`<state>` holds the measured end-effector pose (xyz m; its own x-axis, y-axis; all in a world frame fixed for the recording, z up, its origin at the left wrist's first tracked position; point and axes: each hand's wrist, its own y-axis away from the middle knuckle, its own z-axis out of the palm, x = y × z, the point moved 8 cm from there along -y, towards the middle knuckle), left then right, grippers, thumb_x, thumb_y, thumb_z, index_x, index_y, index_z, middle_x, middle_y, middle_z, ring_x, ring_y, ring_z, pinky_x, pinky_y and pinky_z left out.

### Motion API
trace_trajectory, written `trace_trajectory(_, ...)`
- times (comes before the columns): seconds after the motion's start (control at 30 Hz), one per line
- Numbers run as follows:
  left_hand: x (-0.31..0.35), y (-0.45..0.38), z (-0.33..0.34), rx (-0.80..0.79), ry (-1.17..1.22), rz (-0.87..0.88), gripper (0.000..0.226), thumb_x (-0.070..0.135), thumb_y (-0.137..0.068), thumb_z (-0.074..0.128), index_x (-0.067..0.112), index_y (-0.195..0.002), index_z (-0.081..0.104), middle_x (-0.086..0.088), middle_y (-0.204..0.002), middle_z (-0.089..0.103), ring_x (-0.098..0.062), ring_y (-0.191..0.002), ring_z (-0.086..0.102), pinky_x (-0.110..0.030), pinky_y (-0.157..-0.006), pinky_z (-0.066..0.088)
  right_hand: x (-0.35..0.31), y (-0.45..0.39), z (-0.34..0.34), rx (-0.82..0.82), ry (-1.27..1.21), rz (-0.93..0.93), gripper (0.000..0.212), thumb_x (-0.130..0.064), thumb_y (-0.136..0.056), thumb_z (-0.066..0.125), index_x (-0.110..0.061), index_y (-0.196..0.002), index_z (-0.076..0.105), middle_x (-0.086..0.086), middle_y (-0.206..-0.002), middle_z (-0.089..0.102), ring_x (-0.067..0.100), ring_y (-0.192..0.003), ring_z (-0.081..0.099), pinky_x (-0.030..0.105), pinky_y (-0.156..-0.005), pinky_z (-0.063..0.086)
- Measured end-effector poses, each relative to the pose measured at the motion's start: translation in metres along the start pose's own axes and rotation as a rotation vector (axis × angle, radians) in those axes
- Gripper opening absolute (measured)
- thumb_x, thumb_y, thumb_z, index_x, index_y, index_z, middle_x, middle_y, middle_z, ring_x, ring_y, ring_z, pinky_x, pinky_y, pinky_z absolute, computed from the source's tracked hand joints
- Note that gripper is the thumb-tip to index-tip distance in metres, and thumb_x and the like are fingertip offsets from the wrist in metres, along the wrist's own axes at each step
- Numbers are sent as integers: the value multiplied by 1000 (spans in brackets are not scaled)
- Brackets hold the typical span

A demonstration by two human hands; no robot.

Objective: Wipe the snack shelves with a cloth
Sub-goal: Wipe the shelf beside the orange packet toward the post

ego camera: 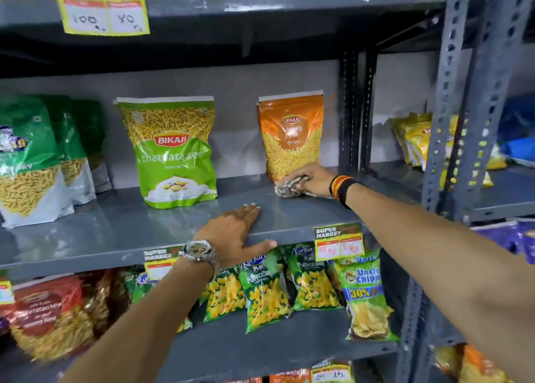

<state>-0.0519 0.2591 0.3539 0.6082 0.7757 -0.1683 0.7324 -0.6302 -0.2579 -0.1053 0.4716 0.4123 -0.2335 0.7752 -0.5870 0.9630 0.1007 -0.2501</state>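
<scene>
A grey metal snack shelf (121, 232) runs across the middle of the view. My right hand (314, 178) is shut on a crumpled patterned cloth (286, 188) and presses it on the shelf just in front of an orange Bikaji pouch (291, 133). My left hand (237, 232) lies flat and open on the shelf's front edge, thumb hooked over the lip. A green Bikaji pouch (173, 151) stands upright to the left of the cloth.
Green snack pouches (31, 157) stand at the shelf's far left. Green puffcorn and chips bags (307, 284) and red bags (46, 310) fill the shelf below. Price tags (338, 242) hang on the lip. A perforated upright post (451, 99) bounds the right side.
</scene>
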Motion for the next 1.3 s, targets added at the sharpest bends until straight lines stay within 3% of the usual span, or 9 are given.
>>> trace_trajectory(0.1,2,3,-1,27,44,18,106,90,-82,25,17,-160,24,-3,-165,30,-23,-148,35,-39,-121,31,13,-6,9,-17,-50,-69,37,2,-91,58,-14,-122,69,0,-129,63,11,-110,59,3,-77,47)
trace_trajectory(0.33,6,5,-4,27,47,32,109,91,-80,22,17,-160,24,-2,-166,30,-20,-150,31,-37,-123,27,1,27,16,-83,-113,-129,38,2,-94,54,-14,-127,65,3,-135,59,5,-121,50,20,-103,38)
trace_trajectory(0.47,7,9,-7,33,46,20,105,87,-83,27,15,-159,26,-4,-164,32,-23,-148,36,-41,-120,33,-39,102,23,-248,-55,-259,39,-6,-95,55,-26,-128,64,-3,-129,63,11,-108,60,13,-93,45)
trace_trajectory(0.6,7,7,-8,45,44,14,98,83,-88,34,16,-159,27,-4,-165,32,-24,-146,38,-40,-119,34,-18,97,-28,-109,-101,-131,36,-13,-94,60,-32,-124,66,6,-126,68,40,-115,59,55,-103,44)
trace_trajectory(0.8,7,8,-6,26,32,17,99,84,-88,33,17,-160,24,-4,-166,30,-24,-148,36,-39,-120,32,28,79,-29,29,-10,36,36,-5,-95,55,-26,-121,68,2,-133,63,25,-117,61,25,-90,44)
trace_trajectory(0.93,5,8,-5,0,36,8,104,88,-84,26,18,-160,22,-3,-166,29,-24,-148,36,-40,-120,32,-6,126,-4,-183,4,-75,37,-15,-96,57,-39,-123,64,-14,-121,64,-5,-101,62,16,-84,46)
trace_trajectory(1.07,19,2,-10,20,32,28,108,91,-81,22,18,-160,22,-4,-166,28,-24,-148,35,-41,-118,32,5,126,-53,-36,-47,-63,36,-9,-94,58,-32,-121,67,2,-121,70,30,-113,63,48,-103,48)
trace_trajectory(1.23,74,-30,-16,34,63,98,103,86,-87,29,14,-160,23,-7,-166,28,-27,-147,36,-43,-116,36,66,96,-73,120,-33,139,38,1,-93,51,-25,-112,71,16,-121,69,45,-116,58,50,-100,49)
trace_trajectory(1.3,88,-40,-12,22,65,107,104,86,-87,28,13,-160,23,-7,-167,27,-27,-148,35,-43,-116,35,69,99,-60,129,-25,108,37,0,-95,50,-21,-118,69,11,-129,65,35,-121,58,34,-98,48)
